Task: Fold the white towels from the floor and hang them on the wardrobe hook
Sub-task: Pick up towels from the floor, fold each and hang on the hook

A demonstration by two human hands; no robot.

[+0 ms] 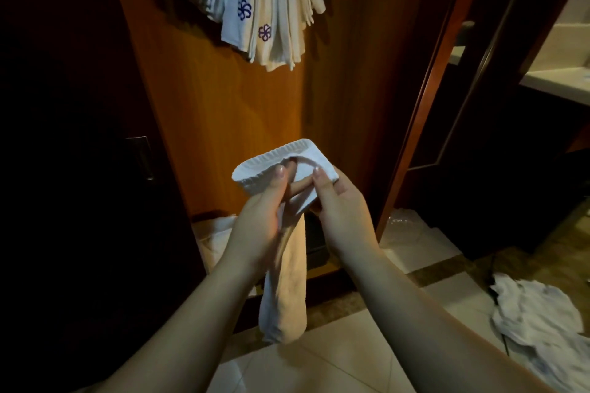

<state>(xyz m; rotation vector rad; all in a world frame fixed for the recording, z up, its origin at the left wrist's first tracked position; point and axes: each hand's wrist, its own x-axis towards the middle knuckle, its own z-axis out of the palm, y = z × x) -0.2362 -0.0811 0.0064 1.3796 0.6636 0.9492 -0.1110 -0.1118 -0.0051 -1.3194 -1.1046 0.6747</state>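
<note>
A folded white towel [284, 281] hangs between my hands in front of the wooden wardrobe. My left hand [258, 220] grips its upper part, thumb on the ribbed top edge. My right hand [338, 210] pinches the top right corner beside it. Several folded white towels with flower emblems [255, 6] hang at the top of the wardrobe panel; the hook itself is hidden. A crumpled heap of white towels [539, 325] lies on the tiled floor at the right.
The orange wooden wardrobe panel [207, 112] stands straight ahead, with a dark door and handle [140, 158] to the left. Pale cloth [214, 239] sits at the wardrobe base. A plastic-wrapped white bundle [412, 233] lies by the door frame. A counter [558, 80] shows at far right.
</note>
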